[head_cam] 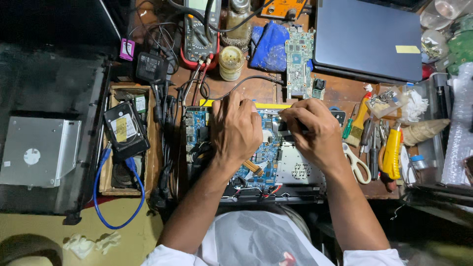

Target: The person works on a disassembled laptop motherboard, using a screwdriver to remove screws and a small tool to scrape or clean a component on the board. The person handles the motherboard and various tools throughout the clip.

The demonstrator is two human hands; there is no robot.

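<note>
A person's left hand lies palm-down on the blue circuit board of an opened laptop, covering its centre; whether the hidden fingers grip anything cannot be told. On the board's right edge, the right hand pinches a small dark part, mostly concealed.

Blue motherboard front and centre, with a yellow strip just above its top edge and an orange ribbon cable across it. Right of the motherboard, a yellow-handled cutter and white-handled scissors. Left of it, a blue cable. Above, a green circuit board, crumpled blue cloth, grey-blue laptop with yellow sticky note.
</note>
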